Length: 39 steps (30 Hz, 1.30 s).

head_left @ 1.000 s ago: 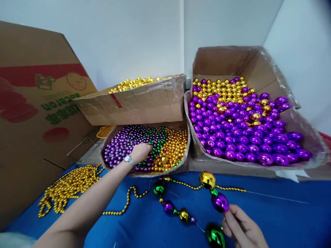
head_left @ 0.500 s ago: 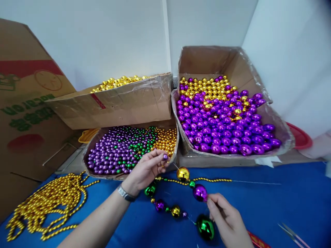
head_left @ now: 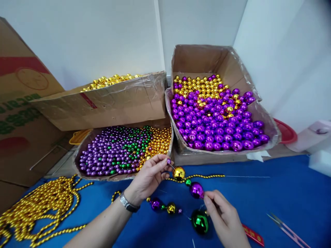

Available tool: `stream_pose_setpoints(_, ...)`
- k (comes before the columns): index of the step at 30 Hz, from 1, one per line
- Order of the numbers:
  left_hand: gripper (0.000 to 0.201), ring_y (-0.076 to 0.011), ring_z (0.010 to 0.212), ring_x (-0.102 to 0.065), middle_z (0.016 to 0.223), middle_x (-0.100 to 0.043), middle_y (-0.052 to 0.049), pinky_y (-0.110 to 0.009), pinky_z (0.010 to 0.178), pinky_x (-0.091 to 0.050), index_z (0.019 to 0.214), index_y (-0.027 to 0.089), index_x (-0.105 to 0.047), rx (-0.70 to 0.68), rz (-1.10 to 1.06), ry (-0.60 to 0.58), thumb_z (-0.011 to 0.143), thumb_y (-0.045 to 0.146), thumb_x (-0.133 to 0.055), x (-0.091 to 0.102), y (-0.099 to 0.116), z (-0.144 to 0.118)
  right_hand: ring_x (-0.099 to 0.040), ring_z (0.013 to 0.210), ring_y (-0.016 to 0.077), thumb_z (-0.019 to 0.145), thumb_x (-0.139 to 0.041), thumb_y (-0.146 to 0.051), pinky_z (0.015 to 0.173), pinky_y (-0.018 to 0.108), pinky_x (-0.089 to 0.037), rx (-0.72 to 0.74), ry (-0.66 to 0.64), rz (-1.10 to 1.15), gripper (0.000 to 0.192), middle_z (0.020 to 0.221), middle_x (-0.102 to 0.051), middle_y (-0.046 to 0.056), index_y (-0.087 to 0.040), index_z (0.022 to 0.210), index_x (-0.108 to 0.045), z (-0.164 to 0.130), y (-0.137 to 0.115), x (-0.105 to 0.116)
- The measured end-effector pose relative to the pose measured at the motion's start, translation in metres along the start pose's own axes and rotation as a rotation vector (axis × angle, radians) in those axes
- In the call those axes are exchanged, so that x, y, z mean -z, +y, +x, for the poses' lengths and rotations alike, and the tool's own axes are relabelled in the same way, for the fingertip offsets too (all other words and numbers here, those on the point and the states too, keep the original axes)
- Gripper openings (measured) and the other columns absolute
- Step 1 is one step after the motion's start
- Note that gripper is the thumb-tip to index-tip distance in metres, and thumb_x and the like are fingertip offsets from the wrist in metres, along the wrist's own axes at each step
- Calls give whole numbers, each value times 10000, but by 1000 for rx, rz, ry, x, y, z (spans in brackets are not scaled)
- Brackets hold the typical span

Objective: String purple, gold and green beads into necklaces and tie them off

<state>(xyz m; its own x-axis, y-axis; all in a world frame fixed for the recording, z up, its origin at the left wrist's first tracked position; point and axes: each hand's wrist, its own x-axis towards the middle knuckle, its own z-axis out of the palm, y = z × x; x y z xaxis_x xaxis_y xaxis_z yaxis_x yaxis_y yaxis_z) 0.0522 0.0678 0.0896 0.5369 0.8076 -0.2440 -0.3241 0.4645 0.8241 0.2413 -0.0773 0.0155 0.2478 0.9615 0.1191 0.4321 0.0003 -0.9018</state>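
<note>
My left hand (head_left: 148, 177) pinches a small purple bead (head_left: 169, 161) between thumb and fingers, just above a large gold ball (head_left: 179, 173) on a bead string. That string lies on the blue cloth (head_left: 258, 199) with a large purple ball (head_left: 196, 190), a large green ball (head_left: 200, 221) and smaller beads threaded between them. My right hand (head_left: 224, 220) grips the string beside the purple ball, fingers closed on it. A watch sits on my left wrist.
A low box of small purple, green and gold beads (head_left: 121, 151) sits behind my left hand. A box of gold beads (head_left: 103, 100) stands above it, a big box of purple and gold balls (head_left: 214, 113) to the right. Gold bead strands (head_left: 38, 206) lie left; scissors (head_left: 287, 229) right.
My left hand came out of the low box with a small purple bead and moved to the string near the gold ball. The view shifted right.
</note>
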Motion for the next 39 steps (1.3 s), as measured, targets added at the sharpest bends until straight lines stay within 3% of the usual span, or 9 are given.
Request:
stream_pose_setpoints(19, 152, -109, 699, -599, 875, -637, -72, -202, 598, -492, 933, 144, -589, 0, -4, 24, 861, 278, -574, -2, -4, -3, -568, 684, 147, 929, -415, -404, 586, 191, -454, -28, -22, 24, 285, 772, -569, 31, -203, 940, -617, -4, 0, 1)
stream_pose_setpoints(24, 163, -105, 708, -582, 833, -637, -42, -191, 606, -479, 930, 148, -637, -95, 230, 43, 814, 263, -638, -3, -5, -5, -573, 677, 152, 928, -417, -399, 587, 208, -442, -3, 36, -27, 284, 762, -583, 30, -211, 919, -631, -3, -2, 1)
stream_pose_setpoints(29, 201, -127, 732, -590, 851, -679, -60, -203, 640, -475, 907, 146, -693, -200, 500, 93, 753, 274, -698, -11, -18, 1, -655, 798, 151, 942, -390, -364, 692, 217, -514, -46, -22, -7, 266, 955, -647, 56, -199, 1067, -558, 9, 15, 4)
stream_pose_setpoints(35, 86, -196, 786, -633, 847, -692, -80, -295, 726, -497, 761, 174, -717, -302, 689, -101, 745, 256, -694, -35, -56, 10, -684, 758, 179, 912, -396, -249, 683, 278, -532, -57, -74, -147, 236, 897, -697, 53, -190, 1061, -571, 18, 49, 13)
stream_pose_setpoints(39, 79, -211, 818, -627, 854, -691, -83, -311, 759, -473, 727, 200, -731, -430, 854, -190, 756, 251, -679, -54, -62, 14, -622, 1006, 226, 891, -426, -227, 870, 354, -471, -3, -36, -228, 272, 1080, -656, 91, -197, 1103, -593, 21, 43, 27)
